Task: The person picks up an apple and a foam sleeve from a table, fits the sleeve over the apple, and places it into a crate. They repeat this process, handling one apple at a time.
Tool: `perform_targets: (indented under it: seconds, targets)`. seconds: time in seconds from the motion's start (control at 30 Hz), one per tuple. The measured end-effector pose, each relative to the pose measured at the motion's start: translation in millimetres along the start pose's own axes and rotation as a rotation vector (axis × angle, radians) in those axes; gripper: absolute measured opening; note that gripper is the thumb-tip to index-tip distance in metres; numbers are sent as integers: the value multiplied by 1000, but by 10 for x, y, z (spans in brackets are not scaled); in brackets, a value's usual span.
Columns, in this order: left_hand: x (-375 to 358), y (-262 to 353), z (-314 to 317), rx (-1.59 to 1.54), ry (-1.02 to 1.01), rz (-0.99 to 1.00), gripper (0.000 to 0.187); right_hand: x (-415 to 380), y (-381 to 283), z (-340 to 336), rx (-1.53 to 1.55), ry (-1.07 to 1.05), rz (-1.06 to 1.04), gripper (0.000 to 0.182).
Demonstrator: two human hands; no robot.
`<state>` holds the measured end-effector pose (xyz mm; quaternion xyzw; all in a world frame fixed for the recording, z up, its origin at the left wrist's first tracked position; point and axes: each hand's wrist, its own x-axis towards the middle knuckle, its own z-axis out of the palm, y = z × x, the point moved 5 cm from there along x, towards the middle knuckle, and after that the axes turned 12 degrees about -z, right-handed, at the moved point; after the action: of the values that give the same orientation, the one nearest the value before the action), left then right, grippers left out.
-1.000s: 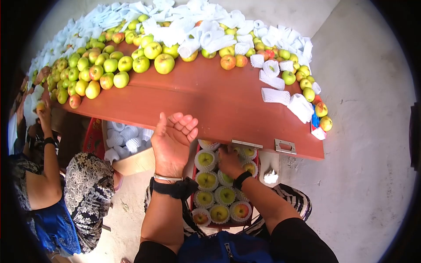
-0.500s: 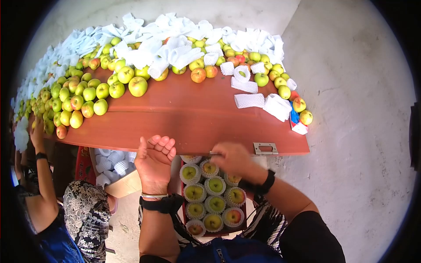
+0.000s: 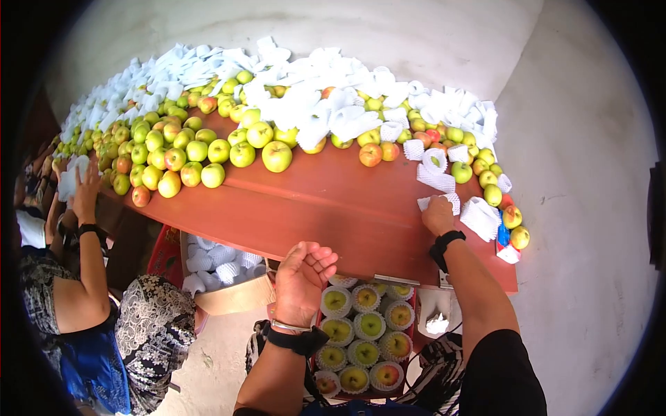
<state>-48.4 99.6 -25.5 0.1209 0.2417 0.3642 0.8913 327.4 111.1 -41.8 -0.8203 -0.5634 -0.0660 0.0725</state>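
My right hand [image 3: 438, 215] is on a flat white foam net sleeve [image 3: 452, 201] at the right of the red-brown table [image 3: 333, 225], its fingers closed on the sleeve. Palm up, my left hand [image 3: 302, 281] hangs at the table's front edge with its fingers loosely curled and apart, holding nothing. Another foam net [image 3: 481, 218] lies just right of my right hand. Below the table edge, between my legs, a crate holds several apples [image 3: 370, 324] in foam nets.
Bare apples [image 3: 173, 159] and a heap of white foam nets [image 3: 326, 76] spread along the table's back and left. A box of foam nets [image 3: 232, 298] stands below. At the left, a co-worker's hand [image 3: 87, 191] is beside the apples. A metal hinge [image 3: 396, 280] sits at the front edge.
My right hand has moved from above the crate, up and right, onto the foam sleeve. My left hand remains palm up. The view has shifted, so the table appears lower and farther right.
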Motion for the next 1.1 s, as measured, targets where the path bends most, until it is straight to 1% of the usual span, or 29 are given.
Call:
perform_targets:
  seconds: [0.03,0.07,0.13,0.17,0.23,0.27,0.3,0.37,0.4,0.43,0.47,0.53,0.57,0.67,0.7,0.77,0.83,0.9,1.0,1.03,1.1]
  targets:
    - [-3,1,9,8,-11,4,21,-2,-59,-23,-43,62,-89,20]
    - [-12,-1,25,39,6,19,20,-11,-93,-6,59,55,-125,18]
    - [-37,-18,66,102,35,42,18,-127,-406,-258,260,41,-191,16]
    - [-26,-43,51,121,8,30,15,-164,-520,-238,389,112,-186,12]
    - [-86,-66,175,267,89,36,19,-428,-1083,-530,811,108,-188,11]
    - [-110,-96,227,340,128,35,22,-544,-1342,-607,880,144,-279,11]
    - [-121,-129,251,342,116,53,29,-668,-1569,-671,948,183,-366,11]
    - [-113,-143,263,343,103,129,29,-912,-1991,-815,1007,114,-486,12]
    - [-105,-144,265,345,96,168,29,-1011,-2136,-782,1170,84,-532,11]
    - [-111,-107,256,327,97,256,25,-1045,-2242,-786,1242,-20,-519,10]
    - [-103,-95,214,308,96,279,22,-1074,-2297,-806,1311,-126,-505,9]
    - [-110,1,138,268,95,321,17,-987,-2310,-827,1435,-268,-468,10]
    - [-126,34,118,257,130,312,13,-913,-2320,-844,1494,-343,-446,10]
    - [-209,132,99,273,213,302,12,-742,-2341,-932,1384,-624,-426,15]
    - [-207,141,76,261,220,294,12,-592,-2275,-896,1298,-544,-377,22]
    - [-215,152,31,235,236,286,12,-114,-2027,-738,821,-52,-482,28]
    - [-219,150,48,197,228,289,11,305,-1745,-577,420,230,-385,37]
    - [-246,168,51,171,229,265,12,639,-1642,-476,236,204,-370,50]
    - [-202,158,48,81,167,334,3,977,-1559,-244,49,233,-348,65]
    - [-210,160,41,69,155,315,5,1046,-1554,-171,52,181,-322,73]
    - [-224,182,54,54,156,320,6,1158,-1549,-22,48,149,-314,75]
